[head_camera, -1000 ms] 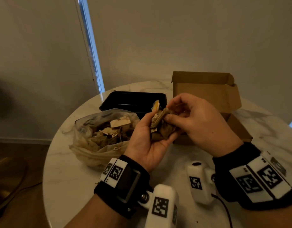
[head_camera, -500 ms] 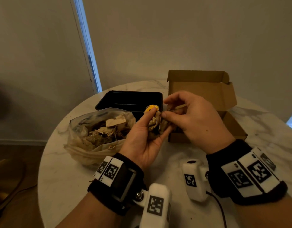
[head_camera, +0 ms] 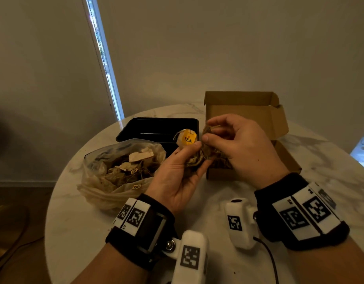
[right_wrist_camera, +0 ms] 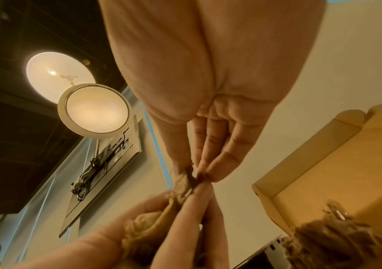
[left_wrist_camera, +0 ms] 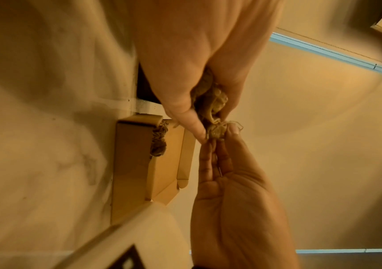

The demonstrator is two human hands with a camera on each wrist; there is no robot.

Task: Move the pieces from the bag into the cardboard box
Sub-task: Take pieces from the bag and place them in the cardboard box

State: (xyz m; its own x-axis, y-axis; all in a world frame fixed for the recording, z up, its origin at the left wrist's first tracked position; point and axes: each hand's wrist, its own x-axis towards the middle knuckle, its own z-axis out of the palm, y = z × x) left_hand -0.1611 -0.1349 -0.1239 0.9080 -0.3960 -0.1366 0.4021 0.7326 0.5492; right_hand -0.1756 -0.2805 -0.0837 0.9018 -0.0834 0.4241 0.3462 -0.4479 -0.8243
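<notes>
A clear plastic bag (head_camera: 117, 175) of brown tea bags lies on the table's left. The open cardboard box (head_camera: 246, 111) stands at the right with tea bags (left_wrist_camera: 160, 140) inside. My left hand (head_camera: 177, 171) holds a clump of tea bags (head_camera: 194, 160) in its curled fingers, a yellow tag (head_camera: 188, 138) marked TEA sticking up above the thumb. My right hand (head_camera: 234, 144) pinches one tea bag (head_camera: 207, 130) at the top of that clump, just in front of the box. In the right wrist view its fingertips (right_wrist_camera: 206, 174) press on the brown bag (right_wrist_camera: 185, 183).
A black plastic tray (head_camera: 156, 128) sits behind the bag and left of the box. The round marble table (head_camera: 78, 222) ends close on the left and front. A bright window strip (head_camera: 103, 58) runs down the wall.
The yellow TEA tag has turned up into full view above my left thumb. My right hand's pinch has shifted up and right, drawing a tea bag away from the clump.
</notes>
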